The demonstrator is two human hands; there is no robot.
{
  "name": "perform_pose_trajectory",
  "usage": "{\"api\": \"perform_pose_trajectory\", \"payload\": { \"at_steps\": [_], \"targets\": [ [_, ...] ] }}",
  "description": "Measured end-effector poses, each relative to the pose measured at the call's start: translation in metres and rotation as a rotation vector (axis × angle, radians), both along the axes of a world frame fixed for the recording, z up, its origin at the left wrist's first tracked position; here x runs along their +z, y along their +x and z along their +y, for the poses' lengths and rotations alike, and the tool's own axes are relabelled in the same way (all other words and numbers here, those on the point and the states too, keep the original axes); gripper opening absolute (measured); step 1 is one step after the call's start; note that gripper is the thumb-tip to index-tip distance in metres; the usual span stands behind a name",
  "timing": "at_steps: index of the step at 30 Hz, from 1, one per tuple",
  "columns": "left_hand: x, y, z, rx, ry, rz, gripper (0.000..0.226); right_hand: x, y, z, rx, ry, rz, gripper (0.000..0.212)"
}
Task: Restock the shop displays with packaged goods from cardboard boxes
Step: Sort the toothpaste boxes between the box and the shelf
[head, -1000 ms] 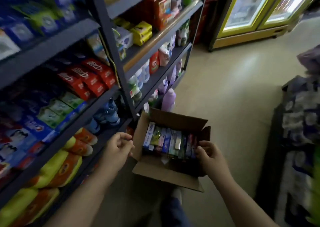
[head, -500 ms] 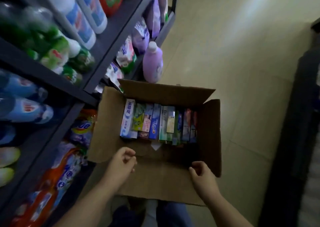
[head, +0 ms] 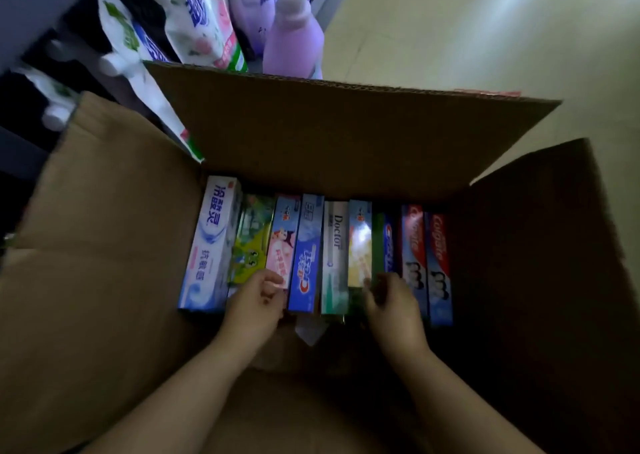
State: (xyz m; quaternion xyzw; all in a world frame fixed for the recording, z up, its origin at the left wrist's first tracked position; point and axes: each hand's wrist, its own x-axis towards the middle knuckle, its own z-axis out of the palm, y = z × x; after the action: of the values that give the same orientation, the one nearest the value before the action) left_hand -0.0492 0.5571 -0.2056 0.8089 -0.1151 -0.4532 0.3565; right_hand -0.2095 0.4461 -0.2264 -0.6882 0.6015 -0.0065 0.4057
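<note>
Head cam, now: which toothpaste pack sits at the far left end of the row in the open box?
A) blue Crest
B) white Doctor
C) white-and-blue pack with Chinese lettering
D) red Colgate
C: the white-and-blue pack stands against the left wall of the cardboard box, with the others to its right.

I count: cardboard box [head: 104, 280] 1 | toothpaste cartons [head: 306, 256] 10, standing in one row inside it | hands 2, left hand [head: 254, 303] and right hand [head: 394, 306] | purple bottles [head: 294, 38] at least 2 | white refill pouches [head: 204, 13] about 3
</note>
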Motion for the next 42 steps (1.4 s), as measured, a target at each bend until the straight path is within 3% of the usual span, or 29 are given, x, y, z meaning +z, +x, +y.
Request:
{"api": "perform_pose_trajectory", "payload": {
  "at_steps": [4,7,10,16,22,25,30,35,42],
  "targets": [
    [-0.035,0.0,-0.002,0.044,-0.083,-0.032,0.019,-0.035,0.029,-0.004,0.078,-0.244,0.09,0.032],
    [-0.05,-0.001,-0.001,0.078,-0.127,-0.051,0.022,-0.05,0.043,-0.003,-0.012,-0.248,0.161,0.046],
    [-0.048,-0.002,0.003,0.094,-0.151,-0.009,0.021,-0.053,0.049,0.0,-0.042,-0.259,0.154,0.037],
    [-0.022,-0.006,0.007,0.076,-0.146,0.136,0.015,-0.02,0.039,0.024,-0.083,-0.203,0.025,0.043],
    [0.001,-0.009,0.013,0.128,-0.244,0.354,0.007,0.002,0.03,0.076,0.12,-0.16,-0.2,0.035],
    [0.007,-0.004,0.022,0.162,-0.263,0.395,0.014,0.007,0.031,0.097,0.195,-0.116,-0.29,0.042],
    [0.011,0.016,0.045,0.225,-0.19,0.31,0.037,0.013,0.037,0.101,0.3,0.143,-0.375,0.046],
    [0.013,0.029,0.061,0.309,-0.242,0.307,0.04,-0.005,0.069,0.063,0.235,-0.006,-0.213,0.056],
    [0.02,0.036,0.063,0.452,-0.425,0.365,0.023,-0.035,0.111,0.042,0.687,-0.26,0.104,0.063]
  ]
}}
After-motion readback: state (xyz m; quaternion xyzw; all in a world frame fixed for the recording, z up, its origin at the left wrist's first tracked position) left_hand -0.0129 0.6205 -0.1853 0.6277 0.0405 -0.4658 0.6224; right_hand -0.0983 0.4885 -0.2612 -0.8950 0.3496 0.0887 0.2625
